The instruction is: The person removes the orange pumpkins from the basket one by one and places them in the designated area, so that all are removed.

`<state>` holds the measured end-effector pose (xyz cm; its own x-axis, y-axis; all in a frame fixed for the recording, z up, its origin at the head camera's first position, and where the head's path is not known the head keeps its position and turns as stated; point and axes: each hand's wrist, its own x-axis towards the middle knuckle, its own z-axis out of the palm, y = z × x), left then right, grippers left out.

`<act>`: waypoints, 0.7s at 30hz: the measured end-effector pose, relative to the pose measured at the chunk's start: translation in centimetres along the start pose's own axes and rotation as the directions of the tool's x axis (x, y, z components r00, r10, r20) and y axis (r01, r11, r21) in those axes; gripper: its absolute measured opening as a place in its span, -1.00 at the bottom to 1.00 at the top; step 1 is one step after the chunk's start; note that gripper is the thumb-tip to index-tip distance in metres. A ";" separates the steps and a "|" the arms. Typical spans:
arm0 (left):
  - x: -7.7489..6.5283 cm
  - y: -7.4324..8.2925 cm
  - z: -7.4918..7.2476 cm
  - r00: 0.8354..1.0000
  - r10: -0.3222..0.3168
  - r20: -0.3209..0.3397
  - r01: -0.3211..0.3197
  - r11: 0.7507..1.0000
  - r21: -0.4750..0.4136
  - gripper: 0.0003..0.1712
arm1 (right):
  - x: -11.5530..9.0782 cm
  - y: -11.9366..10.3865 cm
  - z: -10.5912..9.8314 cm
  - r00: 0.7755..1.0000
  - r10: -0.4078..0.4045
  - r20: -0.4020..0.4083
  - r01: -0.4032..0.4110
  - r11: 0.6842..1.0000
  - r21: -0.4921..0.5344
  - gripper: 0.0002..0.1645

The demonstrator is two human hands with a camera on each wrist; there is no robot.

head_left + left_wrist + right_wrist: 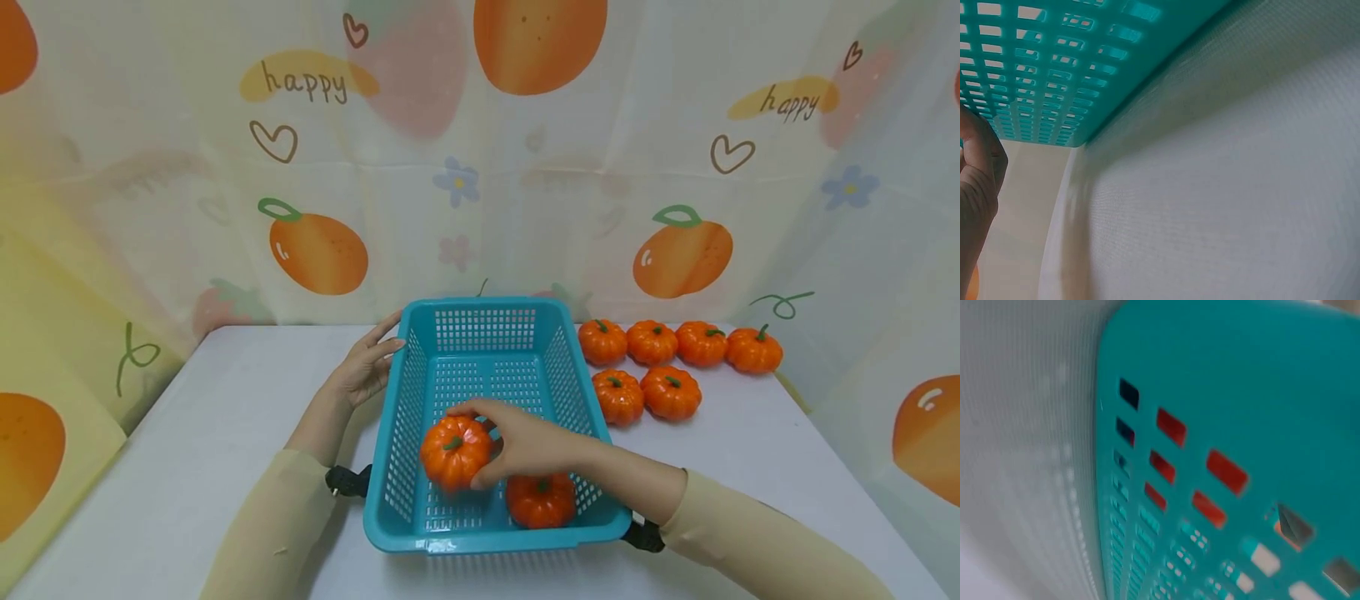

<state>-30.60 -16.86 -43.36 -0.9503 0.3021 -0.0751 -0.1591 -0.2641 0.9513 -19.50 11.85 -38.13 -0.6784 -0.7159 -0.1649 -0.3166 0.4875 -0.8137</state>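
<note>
My right hand [517,437] holds a small orange pumpkin [456,453] with a green stem over the left front of the teal plastic basket [483,542]. Fingers and thumb grip the pumpkin's right side and top. A second pumpkin [540,502] lies in the basket's front right corner, partly under my right forearm. At the basket's left outer side rests my left hand [365,367], its fingers against the rim. The left wrist view shows that hand [979,169] beside the perforated wall. In the right wrist view the basket wall [1241,375] hides the hand, with red-orange patches showing through holes.
To the right of the basket, several more pumpkins [671,393] stand in two rows on the white table [750,467]. A printed cloth [525,208] hangs behind the table. Dark wrist straps [643,535] sit close to the basket's sides.
</note>
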 end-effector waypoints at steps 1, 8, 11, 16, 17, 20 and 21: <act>0.0 0.0 0.0 1.000 0.001 -0.001 -0.001 1.000 0.002 -0.28 | -0.1 0.0 -0.2 1.000 -0.008 -0.013 0.008 1.000 0.017 -0.04; 0.0 0.0 0.1 1.000 0.006 -0.021 -0.006 1.000 0.021 -0.27 | -1.2 -0.3 -2.7 0.988 -0.085 -0.131 0.088 0.996 0.019 -0.04; 0.0 0.0 0.2 1.000 0.001 -0.027 0.000 1.000 0.017 -0.27 | -1.7 -0.2 -3.9 0.979 -0.088 -0.183 0.091 0.996 0.010 -0.04; 0.0 0.0 0.2 1.000 0.002 -0.022 -0.002 1.000 0.007 -0.28 | -2.8 -0.1 -5.5 0.968 -0.048 -0.248 0.053 0.998 0.015 -0.03; 0.1 -0.1 0.1 1.000 0.004 -0.018 -0.004 1.000 0.006 -0.28 | -3.0 -0.1 -5.7 0.965 -0.038 -0.260 0.044 0.999 0.016 -0.02; 0.0 -0.1 0.1 1.000 0.010 -0.012 -0.010 1.000 0.006 -0.28 | -3.6 0.3 -6.3 0.954 -0.006 -0.301 0.012 1.000 0.018 -0.02; 0.0 -0.1 0.1 1.000 0.010 -0.012 -0.010 1.000 0.006 -0.27 | -3.7 0.5 -6.5 0.950 0.001 -0.313 0.006 1.000 0.021 -0.02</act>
<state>-30.56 -16.78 -43.47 -0.9550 0.2885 -0.0688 -0.1477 -0.2615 0.9538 -21.45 18.04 -34.30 -0.8522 -0.5229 0.0167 -0.3064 0.4729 -0.8261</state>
